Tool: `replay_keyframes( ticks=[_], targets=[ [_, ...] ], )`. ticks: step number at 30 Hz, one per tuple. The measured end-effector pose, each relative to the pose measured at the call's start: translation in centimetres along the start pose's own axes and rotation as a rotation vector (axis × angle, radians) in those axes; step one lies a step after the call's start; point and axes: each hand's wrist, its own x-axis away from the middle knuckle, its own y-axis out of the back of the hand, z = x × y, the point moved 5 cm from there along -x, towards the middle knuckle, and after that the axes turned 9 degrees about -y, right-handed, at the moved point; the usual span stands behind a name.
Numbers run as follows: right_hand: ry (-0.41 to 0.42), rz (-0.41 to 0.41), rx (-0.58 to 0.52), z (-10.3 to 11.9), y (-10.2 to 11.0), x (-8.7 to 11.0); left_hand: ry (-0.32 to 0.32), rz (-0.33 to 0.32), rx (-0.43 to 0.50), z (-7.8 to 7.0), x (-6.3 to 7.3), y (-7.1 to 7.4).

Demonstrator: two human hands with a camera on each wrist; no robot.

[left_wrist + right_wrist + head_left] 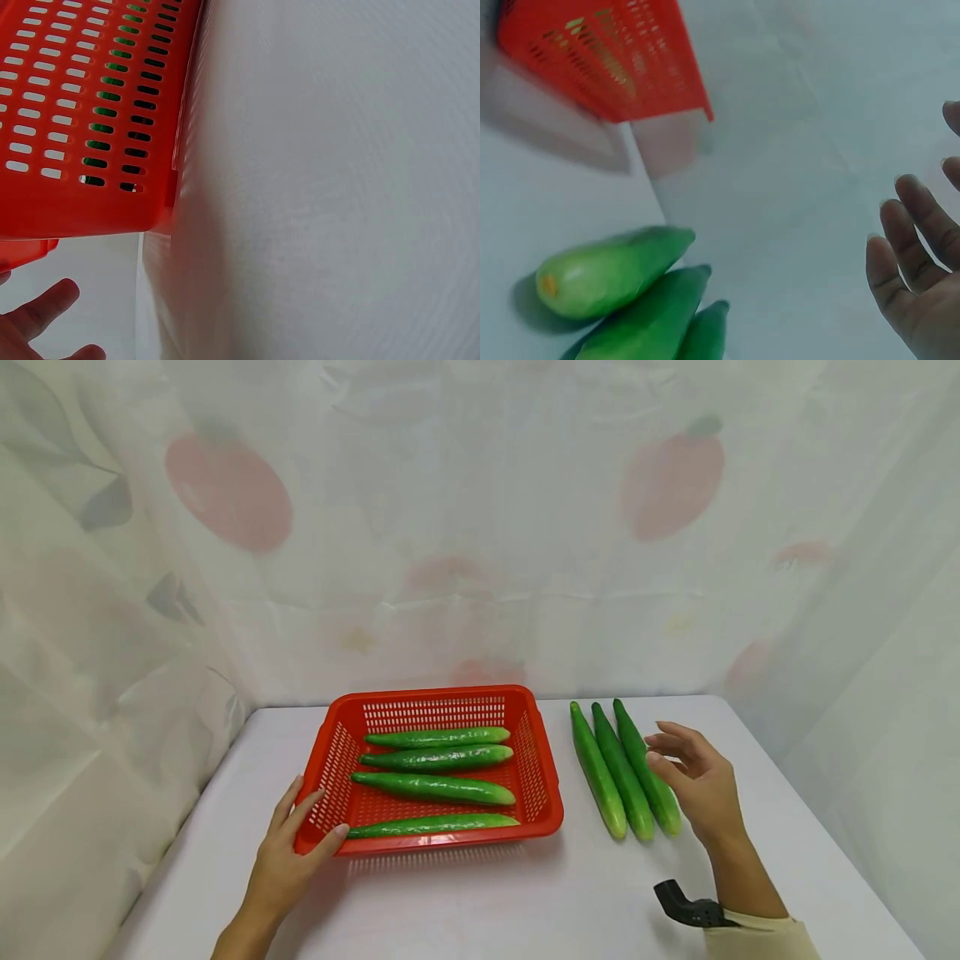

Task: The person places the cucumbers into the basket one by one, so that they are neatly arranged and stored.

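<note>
A red plastic basket with slotted walls holds several green cucumbers lying crosswise. My left hand rests at its front left corner, thumb on the front rim and fingers spread over the left rim. In the left wrist view, straight fingers show beside the basket's wall. To the basket's right, three cucumbers lie side by side on the table. My right hand hovers over the rightmost one, fingers loosely bent and holding nothing. The right wrist view has these cucumbers' pale ends apart from the hand.
A white-covered table carries everything. Behind it hangs a pale sheet with faded fruit prints, and similar sheets close in both sides. A black strap mount sits on my right wrist.
</note>
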Motion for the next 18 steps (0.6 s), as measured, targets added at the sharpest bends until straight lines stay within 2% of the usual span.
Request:
replay_keyframes(
  ticks=[6,11,18],
  targets=[
    [-0.080,-0.106,0.072,-2.4,1.1,0.2,0.006,0.002,-0.001,0.0,0.0,0.0],
    [-0.141,-0.171,0.088,-4.3,1.9,0.3,0.012,0.008,0.008,0.0,0.0,0.0],
    [-0.224,-0.193,0.179,-7.4,2.2,0.8,0.011,0.004,0.019,0.0,0.1,0.0]
  ],
)
